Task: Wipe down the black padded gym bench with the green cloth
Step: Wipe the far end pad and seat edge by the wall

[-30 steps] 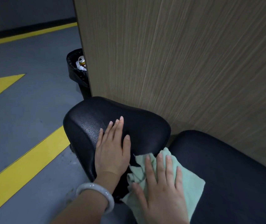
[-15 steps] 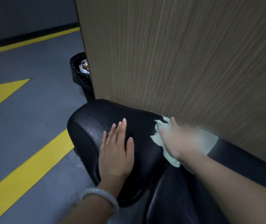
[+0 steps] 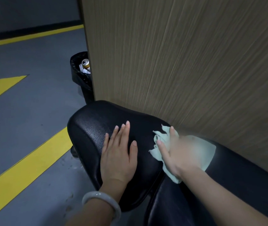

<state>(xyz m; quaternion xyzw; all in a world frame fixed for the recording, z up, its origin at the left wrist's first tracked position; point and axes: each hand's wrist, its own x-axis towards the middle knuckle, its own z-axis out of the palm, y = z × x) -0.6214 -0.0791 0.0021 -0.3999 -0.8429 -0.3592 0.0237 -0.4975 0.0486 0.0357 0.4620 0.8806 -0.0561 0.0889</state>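
Observation:
The black padded bench has a rounded seat pad (image 3: 90,128) at left and a longer pad (image 3: 237,178) running to the lower right. My left hand (image 3: 119,154) lies flat on the seat pad, fingers straight, a pale bangle on the wrist. My right hand (image 3: 179,154) presses the light green cloth (image 3: 160,141) flat where the two pads meet, close to the wooden wall. The cloth is bunched under the fingers and spreads out to the right of the hand.
A wood-grain wall panel (image 3: 187,62) stands right behind the bench. A black bin (image 3: 79,75) with a can in it sits at the panel's corner. Grey floor with yellow stripes (image 3: 27,167) lies to the left.
My right hand swept the cloth from the near side between the pads up to the far edge by the wall, then held there. My left hand stayed put on the seat pad.

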